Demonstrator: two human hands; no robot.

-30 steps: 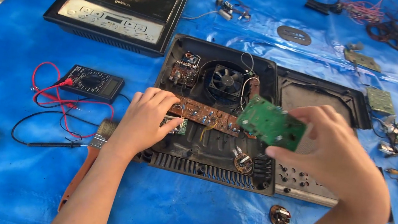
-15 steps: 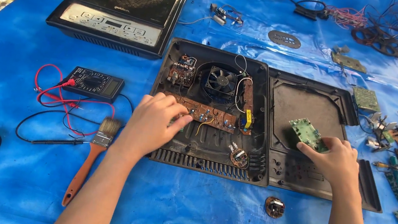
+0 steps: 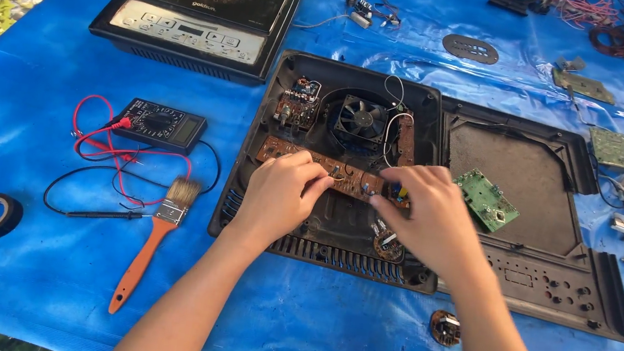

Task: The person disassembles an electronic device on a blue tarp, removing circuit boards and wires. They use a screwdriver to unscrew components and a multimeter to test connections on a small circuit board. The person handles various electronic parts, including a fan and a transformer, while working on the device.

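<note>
My left hand [image 3: 277,199] pinches the long brown copper-traced circuit board [image 3: 305,163] lying across the open black plastic cooker base [image 3: 274,226], below its round fan [image 3: 361,116]. My right hand [image 3: 430,218] grips the board's right end, fingers curled narrow.

Bright daylight, soft shadows under forearms, sharp focus, slight wide-angle edge distortion.

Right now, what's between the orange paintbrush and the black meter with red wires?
In the head view, only wire: the meter's red and black leads loop over the blue tarp above the paintbrush.
</note>
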